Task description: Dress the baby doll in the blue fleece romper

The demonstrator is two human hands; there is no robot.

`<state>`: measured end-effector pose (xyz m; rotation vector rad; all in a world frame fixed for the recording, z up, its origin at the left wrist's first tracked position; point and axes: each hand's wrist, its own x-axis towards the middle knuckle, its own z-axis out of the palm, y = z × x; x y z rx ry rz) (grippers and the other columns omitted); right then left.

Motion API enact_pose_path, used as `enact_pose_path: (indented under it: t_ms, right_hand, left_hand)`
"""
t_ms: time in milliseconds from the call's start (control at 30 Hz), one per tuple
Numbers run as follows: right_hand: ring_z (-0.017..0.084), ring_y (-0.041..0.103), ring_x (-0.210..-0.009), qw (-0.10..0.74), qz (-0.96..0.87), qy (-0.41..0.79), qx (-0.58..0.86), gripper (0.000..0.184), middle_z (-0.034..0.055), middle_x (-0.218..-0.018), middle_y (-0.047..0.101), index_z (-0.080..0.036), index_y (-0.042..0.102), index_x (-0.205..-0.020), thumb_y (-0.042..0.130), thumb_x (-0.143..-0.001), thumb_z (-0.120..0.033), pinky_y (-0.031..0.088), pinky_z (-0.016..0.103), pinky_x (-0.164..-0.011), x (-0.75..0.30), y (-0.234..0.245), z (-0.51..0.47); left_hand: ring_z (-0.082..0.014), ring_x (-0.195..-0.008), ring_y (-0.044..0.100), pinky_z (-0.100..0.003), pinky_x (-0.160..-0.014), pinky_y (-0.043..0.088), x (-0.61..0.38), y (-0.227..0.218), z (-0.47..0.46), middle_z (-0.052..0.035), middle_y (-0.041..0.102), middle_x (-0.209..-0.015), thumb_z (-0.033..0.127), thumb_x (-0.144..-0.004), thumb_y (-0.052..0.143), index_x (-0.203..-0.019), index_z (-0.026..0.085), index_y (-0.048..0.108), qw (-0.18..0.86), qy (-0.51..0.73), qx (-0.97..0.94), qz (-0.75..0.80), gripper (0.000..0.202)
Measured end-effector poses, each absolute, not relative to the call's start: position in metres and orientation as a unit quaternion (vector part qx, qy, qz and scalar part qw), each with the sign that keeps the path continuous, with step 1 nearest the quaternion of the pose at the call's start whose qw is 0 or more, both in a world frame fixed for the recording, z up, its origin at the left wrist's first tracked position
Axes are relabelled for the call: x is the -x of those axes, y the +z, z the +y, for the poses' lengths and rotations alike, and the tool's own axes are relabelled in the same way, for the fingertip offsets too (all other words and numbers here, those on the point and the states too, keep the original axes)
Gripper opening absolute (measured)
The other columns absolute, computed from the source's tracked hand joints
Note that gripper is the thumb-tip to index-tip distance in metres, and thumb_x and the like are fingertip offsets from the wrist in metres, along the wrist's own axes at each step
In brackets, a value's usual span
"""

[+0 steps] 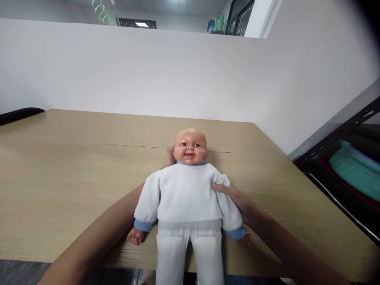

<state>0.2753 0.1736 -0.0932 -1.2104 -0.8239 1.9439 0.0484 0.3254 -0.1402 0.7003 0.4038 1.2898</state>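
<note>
A baby doll (185,194) in a white fleece top and white trousers lies face up on the wooden table (74,166), legs hanging over the near edge. My left hand (170,155) reaches under the doll behind its head; only some fingers show beside the neck, curled against it. My right hand (237,200) rests against the doll's side under its arm, thumb on the white top, fingers hidden behind the sleeve.
A white partition wall (148,71) stands behind the table. A dark metal shelf rack (341,166) with folded teal cloth (356,170) stands at the right. A black object (18,114) sits at the table's far left edge.
</note>
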Motion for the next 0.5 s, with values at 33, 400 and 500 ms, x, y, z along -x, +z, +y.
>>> enact_pose_path:
  t_ms: [33,400,500]
  right_hand:
    - [0.032,0.084,-0.109,0.346,-0.326,0.745,0.468,0.049,0.0084,-0.113,0.088,-0.020,0.080,-0.122,0.094,-0.081,-0.042,0.066,0.040,-0.104,-0.275,-0.094,0.180]
    - [0.040,0.068,-0.140,0.378,-0.424,0.664,0.486,0.070,0.0117,-0.142,0.077,-0.024,0.071,-0.136,0.095,-0.077,-0.053,0.056,0.053,-0.120,-0.278,-0.110,0.221]
    - [0.041,0.058,-0.150,0.382,-0.494,0.607,0.491,0.084,0.0120,-0.159,0.066,-0.026,0.060,-0.153,0.089,-0.082,-0.061,0.048,0.057,-0.126,-0.285,-0.116,0.224]
  left_hand:
    - [-0.0470,-0.146,0.059,-0.056,-0.122,0.051,-0.048,-0.144,0.334,-0.0115,0.083,-0.122,0.075,-0.076,0.068,-0.114,0.018,0.079,0.731,0.579,-0.316,0.177,0.069]
    - [-0.0433,-0.142,0.063,-0.054,-0.121,0.049,-0.013,-0.170,0.407,-0.0084,0.081,-0.131,0.076,-0.081,0.066,-0.131,0.020,0.073,0.769,0.490,-0.371,0.173,0.075]
    - [-0.0421,-0.140,0.066,-0.052,-0.119,0.051,-0.014,-0.166,0.421,-0.0088,0.080,-0.134,0.080,-0.081,0.064,-0.137,0.021,0.071,0.771,0.471,-0.396,0.166,0.082]
